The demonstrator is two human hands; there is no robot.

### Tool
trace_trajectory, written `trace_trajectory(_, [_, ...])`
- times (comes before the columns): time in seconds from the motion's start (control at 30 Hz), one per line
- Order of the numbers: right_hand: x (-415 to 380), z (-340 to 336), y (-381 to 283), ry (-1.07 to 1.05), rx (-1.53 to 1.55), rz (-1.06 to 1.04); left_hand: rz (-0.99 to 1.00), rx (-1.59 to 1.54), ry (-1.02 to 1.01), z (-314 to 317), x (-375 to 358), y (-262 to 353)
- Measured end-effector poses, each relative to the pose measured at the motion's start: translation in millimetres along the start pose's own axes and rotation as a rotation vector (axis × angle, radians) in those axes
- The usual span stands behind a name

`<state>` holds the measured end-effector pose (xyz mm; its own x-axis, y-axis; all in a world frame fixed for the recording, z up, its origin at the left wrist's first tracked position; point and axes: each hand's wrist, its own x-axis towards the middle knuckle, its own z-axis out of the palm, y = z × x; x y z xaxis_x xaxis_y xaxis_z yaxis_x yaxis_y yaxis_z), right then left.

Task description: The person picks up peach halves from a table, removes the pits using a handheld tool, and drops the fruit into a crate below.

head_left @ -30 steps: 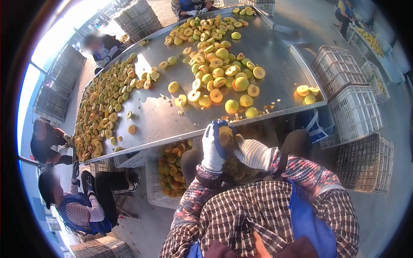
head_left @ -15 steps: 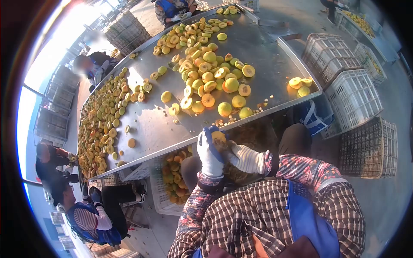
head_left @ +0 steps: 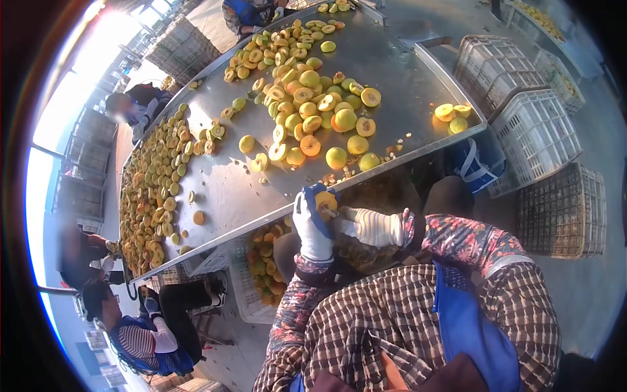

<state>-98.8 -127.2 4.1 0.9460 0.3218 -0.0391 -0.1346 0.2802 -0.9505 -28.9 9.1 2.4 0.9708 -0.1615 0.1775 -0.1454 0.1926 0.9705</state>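
Observation:
My left hand [head_left: 313,227], in a white glove with blue-coated fingers, grips a yellow peach half [head_left: 325,202] just off the table's near edge. Its cut face is turned toward me. My right hand [head_left: 375,227], in a striped knit glove, is closed close against the fruit; what it holds, if anything, is too small to make out. Beyond the edge, whole and halved peaches [head_left: 307,108] lie heaped on the metal table [head_left: 408,85]. Small pale pieces [head_left: 344,178] are scattered near the rim.
A crate of fruit [head_left: 251,304] stands below the table to my left. Stacked plastic crates [head_left: 535,130] rise on the right, beside a blue bag [head_left: 480,166]. Many halves [head_left: 153,196] cover the table's left side. Co-workers sit around it, one [head_left: 147,333] at lower left.
My view has shifted slightly. The peach half in my left hand has tilted so its cut face shows more, and my right hand has drawn back a little from over it.

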Motion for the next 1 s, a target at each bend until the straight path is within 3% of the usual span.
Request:
trace_trajectory(0.07, [-2.1, 0.3, -4.5, 0.005, -0.029, -0.025, 0.017, 0.197, -0.195, -1.9, 2.1, 9.5])
trace_trajectory(0.1, [-4.2, 0.6, -6.4, 0.009, -0.039, -0.031, 0.011, 0.194, -0.194, -2.9, 3.1, 6.1])
trace_trajectory(0.2, [-14.0, 10.5, -39.8, -0.011, 0.523, 0.545, 0.039, 0.183, -0.176, -2.1, 6.2, -0.5])
trace_trajectory(0.23, [-12.4, 9.2, -38.3, -0.022, 0.505, 0.536, 0.021, 0.165, -0.213, -0.1, 6.6, 6.6])
trace_trajectory(0.3, [-12.1, 1.4, -34.5, -0.070, 0.562, 0.552, -0.221, -0.078, -0.311, -3.5, 11.0, 16.4])
trace_trajectory(0.33, [-12.2, -0.7, -33.8, -0.118, 0.616, 0.571, -0.227, -0.081, -0.293, -3.6, 11.7, 15.7])
trace_trajectory(0.4, [-11.9, 0.3, -32.1, -0.119, 0.612, 0.620, -0.556, -0.509, -0.224, -3.0, 14.6, 11.6])
trace_trajectory(0.5, [-12.0, -1.1, -25.9, -0.133, 0.898, 0.563, -0.617, -0.584, -0.125, 2.2, 18.1, 7.9])
trace_trajectory(0.6, [-11.7, -0.1, -13.5, -0.068, 0.788, 0.543, -0.676, -0.640, -0.022, 7.2, 16.4, -1.3])
trace_trajectory(0.63, [-13.1, 11.7, -22.0, 0.109, 0.559, 0.543, -0.658, -0.642, -0.001, 8.6, 15.8, -4.3])
trace_trajectory(0.77, [-13.1, 13.9, -16.6, 0.128, 0.333, 0.518, -0.579, -0.597, 0.042, 6.5, 11.4, -19.6])
trace_trajectory(1.0, [-25.6, 12.5, -19.5, 0.126, 0.368, 0.575, -0.511, -0.433, -0.002, 4.4, 3.4, -23.0])
